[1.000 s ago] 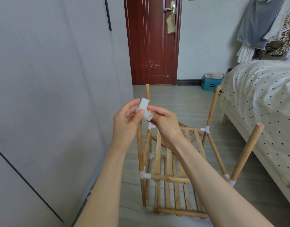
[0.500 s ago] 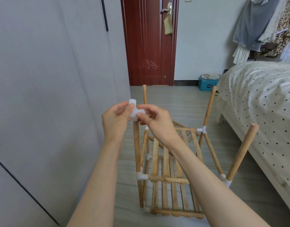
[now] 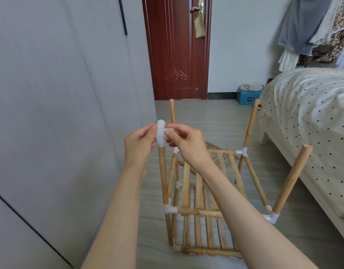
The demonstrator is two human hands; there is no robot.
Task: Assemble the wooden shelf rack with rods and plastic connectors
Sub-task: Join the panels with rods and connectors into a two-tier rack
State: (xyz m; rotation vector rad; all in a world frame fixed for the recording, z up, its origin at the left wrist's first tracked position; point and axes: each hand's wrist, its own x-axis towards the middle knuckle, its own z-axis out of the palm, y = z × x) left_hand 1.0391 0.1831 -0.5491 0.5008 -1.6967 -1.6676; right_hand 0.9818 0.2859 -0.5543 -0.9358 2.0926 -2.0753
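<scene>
- White plastic connector (image 3: pixel 161 133) is sitting on top of the near-left rod (image 3: pixel 164 177), with both hands pinching it: the left hand (image 3: pixel 140 144) from the left, the right hand (image 3: pixel 186 144) on its side socket.
- Wooden shelf rack (image 3: pixel 202 195) is standing on the floor (image 3: pixel 215 121) between the wardrobe (image 3: pixel 60 113) and the bed (image 3: pixel 312 113); two slatted tiers are already sitting joined by connectors.
- Remaining uprights are standing bare: far-left (image 3: pixel 172 110), far-right (image 3: pixel 251 123) and near-right (image 3: pixel 293 177), so three top connectors and, by my judgement, a top tier are still waiting.
</scene>
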